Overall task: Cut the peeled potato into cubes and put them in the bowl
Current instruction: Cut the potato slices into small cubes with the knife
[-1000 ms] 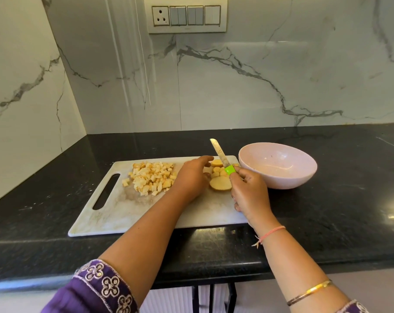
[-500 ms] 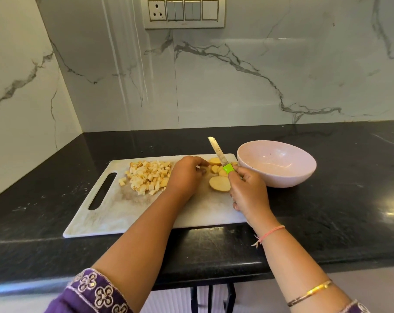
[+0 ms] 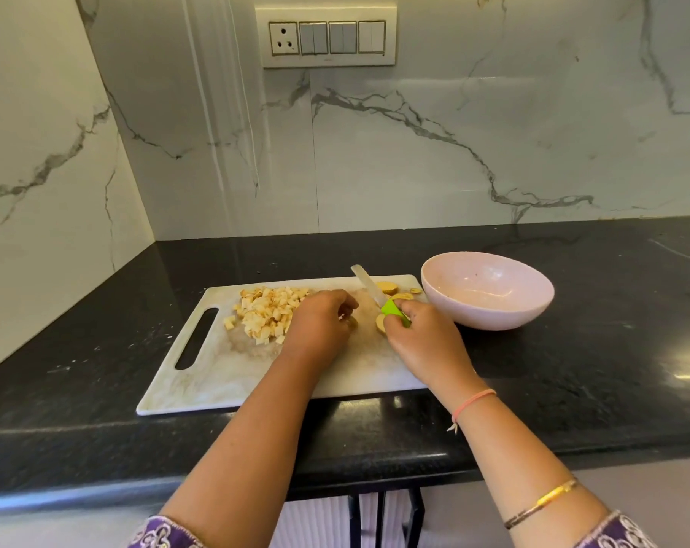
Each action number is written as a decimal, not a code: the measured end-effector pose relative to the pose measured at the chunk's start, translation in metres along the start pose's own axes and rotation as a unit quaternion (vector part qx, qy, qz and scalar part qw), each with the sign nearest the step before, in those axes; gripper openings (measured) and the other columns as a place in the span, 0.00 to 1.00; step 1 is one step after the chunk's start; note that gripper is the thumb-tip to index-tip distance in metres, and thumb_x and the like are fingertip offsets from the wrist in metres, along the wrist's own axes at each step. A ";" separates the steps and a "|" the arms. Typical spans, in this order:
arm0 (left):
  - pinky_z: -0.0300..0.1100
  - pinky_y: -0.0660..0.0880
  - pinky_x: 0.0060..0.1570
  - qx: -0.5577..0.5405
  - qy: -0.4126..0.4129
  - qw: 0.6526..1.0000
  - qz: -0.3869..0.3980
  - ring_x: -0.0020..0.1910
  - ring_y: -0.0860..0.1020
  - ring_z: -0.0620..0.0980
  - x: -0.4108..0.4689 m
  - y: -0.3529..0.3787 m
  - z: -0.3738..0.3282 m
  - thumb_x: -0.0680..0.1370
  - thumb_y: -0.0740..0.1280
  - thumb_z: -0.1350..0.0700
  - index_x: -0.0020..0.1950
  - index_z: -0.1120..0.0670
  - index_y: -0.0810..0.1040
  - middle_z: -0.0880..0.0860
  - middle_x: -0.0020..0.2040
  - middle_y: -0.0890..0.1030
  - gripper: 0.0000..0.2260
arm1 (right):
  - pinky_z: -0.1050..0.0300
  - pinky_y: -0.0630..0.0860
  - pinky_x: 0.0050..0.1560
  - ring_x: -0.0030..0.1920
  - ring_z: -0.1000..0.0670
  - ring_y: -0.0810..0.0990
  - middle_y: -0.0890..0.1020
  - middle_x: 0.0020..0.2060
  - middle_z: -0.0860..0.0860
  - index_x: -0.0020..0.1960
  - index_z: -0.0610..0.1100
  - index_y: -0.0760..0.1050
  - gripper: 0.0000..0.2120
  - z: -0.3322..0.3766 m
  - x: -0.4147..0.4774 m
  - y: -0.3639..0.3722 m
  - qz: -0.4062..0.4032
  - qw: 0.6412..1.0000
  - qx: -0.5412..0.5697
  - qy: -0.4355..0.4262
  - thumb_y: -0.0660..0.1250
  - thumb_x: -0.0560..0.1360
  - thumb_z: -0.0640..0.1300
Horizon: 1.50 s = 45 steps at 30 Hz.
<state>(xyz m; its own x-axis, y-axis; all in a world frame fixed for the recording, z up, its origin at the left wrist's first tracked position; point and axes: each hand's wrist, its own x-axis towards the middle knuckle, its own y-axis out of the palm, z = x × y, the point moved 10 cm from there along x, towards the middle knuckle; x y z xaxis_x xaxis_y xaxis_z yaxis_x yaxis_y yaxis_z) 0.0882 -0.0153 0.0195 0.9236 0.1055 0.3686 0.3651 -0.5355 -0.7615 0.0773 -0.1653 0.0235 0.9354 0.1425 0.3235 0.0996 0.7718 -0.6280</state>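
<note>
A white cutting board (image 3: 217, 373) lies on the black counter. A heap of potato cubes (image 3: 266, 312) sits on its far left part. Several round potato slices (image 3: 387, 288) lie at the board's far right corner. My right hand (image 3: 426, 342) grips a knife (image 3: 369, 284) by its green handle, blade pointing up and away. My left hand (image 3: 319, 326) is beside the cubes with its fingers curled; small potato pieces seem to sit under the fingertips, but the grasp is hidden. The pink bowl (image 3: 489, 310) stands right of the board and looks empty.
The black counter (image 3: 612, 350) runs to marble walls at the back and left. A switch panel (image 3: 329, 37) hangs on the back wall. The counter's front edge is close to my body.
My left hand has drawn back leftward from the slices toward the cube heap. My right hand with the knife has stayed in about the same place.
</note>
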 end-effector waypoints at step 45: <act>0.29 0.67 0.36 -0.017 -0.062 0.998 -0.026 0.41 0.75 0.42 -0.012 -0.004 0.011 0.76 0.66 0.62 0.56 0.55 0.78 0.50 0.48 0.83 0.10 | 0.56 0.68 0.40 0.50 0.45 0.78 0.79 0.49 0.47 0.55 0.44 0.74 0.09 0.069 -0.047 0.021 0.092 0.955 -0.281 -0.036 0.57 0.80 0.43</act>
<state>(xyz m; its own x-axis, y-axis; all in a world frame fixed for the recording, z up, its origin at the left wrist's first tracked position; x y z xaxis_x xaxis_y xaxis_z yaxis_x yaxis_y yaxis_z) 0.0772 -0.0055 0.0124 0.9113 0.2356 0.3377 0.4114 -0.5542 -0.7236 0.0120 -0.1124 0.0440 0.9312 0.3013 0.2050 0.1201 0.2774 -0.9532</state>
